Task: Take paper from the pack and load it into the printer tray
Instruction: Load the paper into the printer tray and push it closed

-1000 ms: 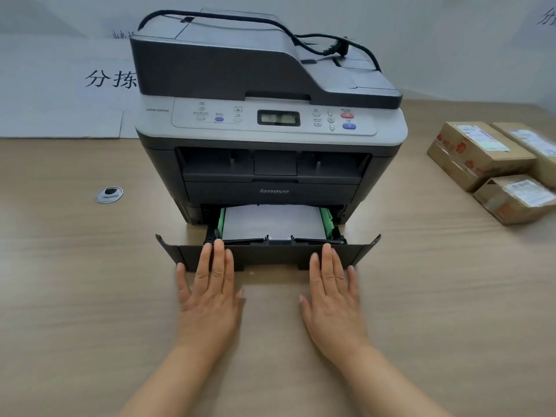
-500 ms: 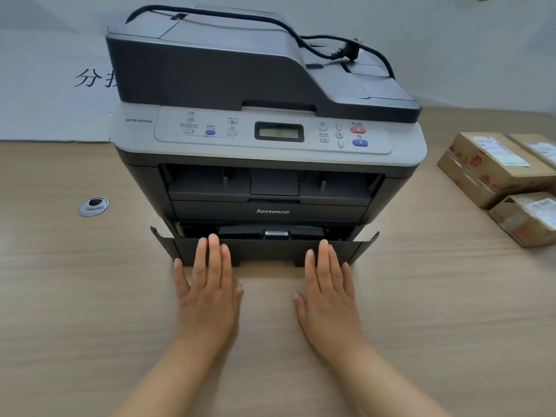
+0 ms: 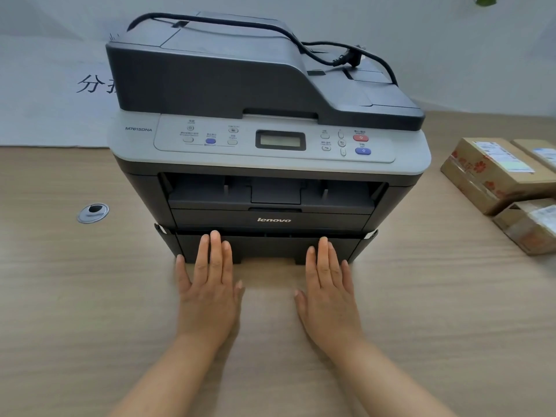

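A grey and black printer [image 3: 267, 139] stands on the wooden table, facing me. Its dark paper tray [image 3: 267, 246] sits at the bottom, pushed in flush with the printer's front. The paper inside is hidden. My left hand [image 3: 209, 290] lies flat with fingers together, fingertips pressed on the tray's front left. My right hand [image 3: 328, 293] lies the same way, fingertips on the tray's front right. Neither hand holds anything. No paper pack is in view.
A black power cable [image 3: 328, 52] lies coiled over the printer's top. Several cardboard boxes [image 3: 493, 173] sit on the table [image 3: 90, 311] at the right. A round metal cable grommet [image 3: 93, 212] is set in the table at the left. White sheets with printed characters hang behind.
Both hands have pushed the tray forward into the printer. The white paper that showed in the open tray is now hidden inside.
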Tool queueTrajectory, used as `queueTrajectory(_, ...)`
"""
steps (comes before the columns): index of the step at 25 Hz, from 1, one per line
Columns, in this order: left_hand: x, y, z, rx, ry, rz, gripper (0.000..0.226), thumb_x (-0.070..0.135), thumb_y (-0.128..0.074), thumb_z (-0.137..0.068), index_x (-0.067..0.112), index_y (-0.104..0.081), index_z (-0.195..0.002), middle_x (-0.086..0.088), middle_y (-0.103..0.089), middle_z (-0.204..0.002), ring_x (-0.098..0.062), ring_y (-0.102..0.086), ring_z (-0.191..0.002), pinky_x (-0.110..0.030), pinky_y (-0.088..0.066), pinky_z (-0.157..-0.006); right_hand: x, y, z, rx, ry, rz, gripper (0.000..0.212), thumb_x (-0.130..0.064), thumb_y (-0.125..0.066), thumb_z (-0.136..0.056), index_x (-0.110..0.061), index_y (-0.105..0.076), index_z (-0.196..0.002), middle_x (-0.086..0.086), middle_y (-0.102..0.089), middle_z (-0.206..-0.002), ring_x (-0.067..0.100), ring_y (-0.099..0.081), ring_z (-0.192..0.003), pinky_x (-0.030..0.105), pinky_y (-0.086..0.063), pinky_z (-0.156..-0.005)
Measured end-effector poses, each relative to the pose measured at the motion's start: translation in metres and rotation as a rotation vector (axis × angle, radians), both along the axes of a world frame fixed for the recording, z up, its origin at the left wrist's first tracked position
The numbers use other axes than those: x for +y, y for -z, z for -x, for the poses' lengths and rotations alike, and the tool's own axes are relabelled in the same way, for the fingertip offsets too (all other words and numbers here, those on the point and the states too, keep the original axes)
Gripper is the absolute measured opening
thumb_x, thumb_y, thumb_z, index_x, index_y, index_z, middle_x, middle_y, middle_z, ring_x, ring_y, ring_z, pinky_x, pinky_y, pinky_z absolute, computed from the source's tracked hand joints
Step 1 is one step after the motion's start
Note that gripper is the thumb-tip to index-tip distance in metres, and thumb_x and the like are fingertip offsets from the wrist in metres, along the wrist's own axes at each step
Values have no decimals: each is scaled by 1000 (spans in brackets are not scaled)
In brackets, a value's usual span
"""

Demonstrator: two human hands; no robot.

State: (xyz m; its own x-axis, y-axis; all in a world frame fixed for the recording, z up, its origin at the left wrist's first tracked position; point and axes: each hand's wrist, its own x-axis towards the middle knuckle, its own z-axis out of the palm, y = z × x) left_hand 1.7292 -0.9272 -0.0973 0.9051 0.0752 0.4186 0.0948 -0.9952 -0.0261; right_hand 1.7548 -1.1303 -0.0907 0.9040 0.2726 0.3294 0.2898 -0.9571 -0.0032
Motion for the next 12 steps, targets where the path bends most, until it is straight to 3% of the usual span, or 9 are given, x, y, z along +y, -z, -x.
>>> queueTrajectory(12, 2, 1, -6, 1, -11, -11, 68, 41, -26, -89, 4, -13, -146, -14, 20, -157, -26, 17, -147, -58, -4, -113, 2, 3, -8, 2, 6, 16, 75, -41, -38, -88, -6, -6, -147, 10, 24, -155, 20, 23, -143, 45, -7, -113)
